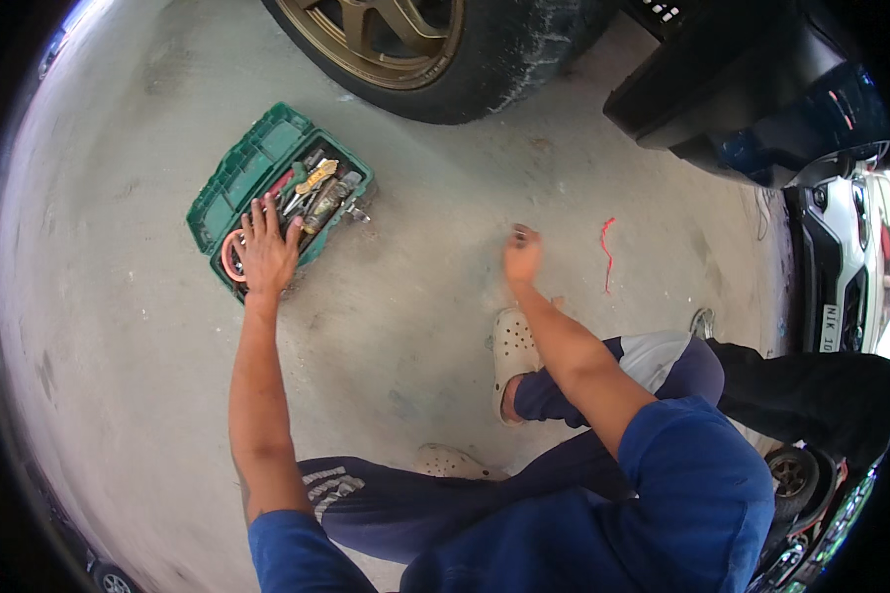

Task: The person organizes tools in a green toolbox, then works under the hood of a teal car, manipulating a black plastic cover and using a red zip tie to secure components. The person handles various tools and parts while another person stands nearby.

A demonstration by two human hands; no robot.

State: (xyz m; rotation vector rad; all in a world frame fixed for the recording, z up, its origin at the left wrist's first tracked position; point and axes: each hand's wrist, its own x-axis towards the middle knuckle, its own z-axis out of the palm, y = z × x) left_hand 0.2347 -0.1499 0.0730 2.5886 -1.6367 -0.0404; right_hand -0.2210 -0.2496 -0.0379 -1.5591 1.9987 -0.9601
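My left hand (267, 259) rests with spread fingers over an open green plastic toolbox (252, 158) on the concrete floor. Inside are several tools (318, 198), among them yellow-handled and silver ones, with a pink ring-shaped item (230, 255) at the near end beside my fingers. My right hand (522, 255) is closed above the floor in the middle of the view, just beyond my beige clog, around something small and dark that I cannot make out; it is slightly blurred. A thin red cord (609, 252) lies on the floor to its right.
A car tyre with a bronze rim (445, 94) stands ahead, with a dark body panel (722, 99) at upper right. A white car (841, 267) is at the right edge. Another person's black-trousered leg (801, 385) and shoe are close at my right, near another wheel (791, 479).
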